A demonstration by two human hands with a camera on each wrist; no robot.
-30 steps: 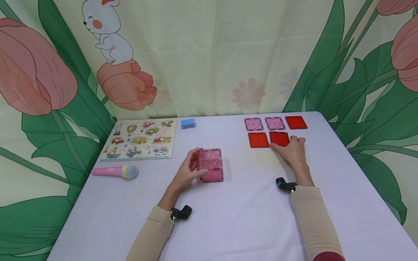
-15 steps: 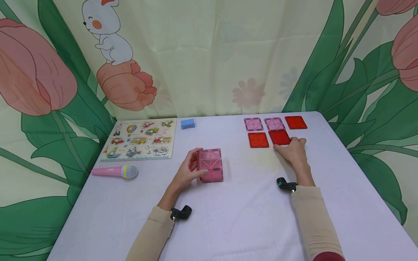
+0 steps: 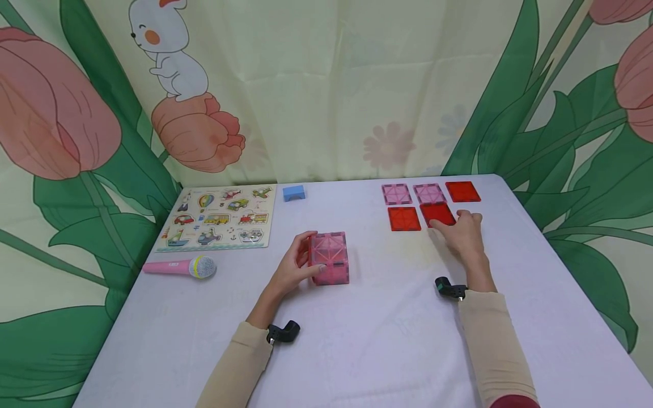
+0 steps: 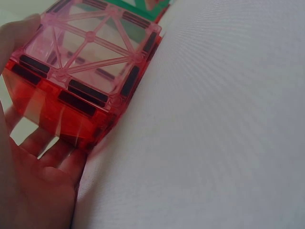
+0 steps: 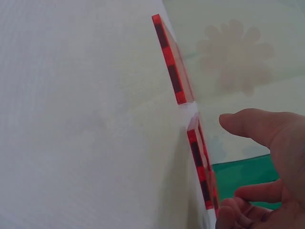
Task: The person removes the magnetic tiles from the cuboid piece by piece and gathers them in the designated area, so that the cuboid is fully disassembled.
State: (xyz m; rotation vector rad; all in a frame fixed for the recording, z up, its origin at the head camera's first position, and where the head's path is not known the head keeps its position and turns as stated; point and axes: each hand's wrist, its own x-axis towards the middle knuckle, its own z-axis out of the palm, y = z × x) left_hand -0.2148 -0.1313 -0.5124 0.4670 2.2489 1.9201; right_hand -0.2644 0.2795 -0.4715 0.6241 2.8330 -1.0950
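On the table, left of centre in its middle part, my left hand (image 3: 295,265) grips a box of magnetic tiles (image 3: 329,255). Its top tile (image 4: 90,40) is clear pink with crossed ribs, and the sides are red with dark magnets along the edges. The thumb lies over the box; the fingers reach along its side. My right hand (image 3: 463,237) hovers at a dark red tile (image 3: 436,212) in the front row, its thumb overlapping the tile's front edge in the head view. In the right wrist view the thumb (image 5: 248,121) stands apart from the tile and the other fingers bend loosely.
Beside that tile lies an orange-red tile (image 3: 404,219). Behind them are two pink tiles (image 3: 396,194) and another red tile (image 3: 462,191). A picture puzzle board (image 3: 219,218), a blue block (image 3: 293,193) and a pink microphone (image 3: 178,267) occupy the left side.
The dark red tile has turned askew and shifted slightly toward the back row. My right hand has moved a little rightward and its thumb has lifted. My left hand and the box stayed put.
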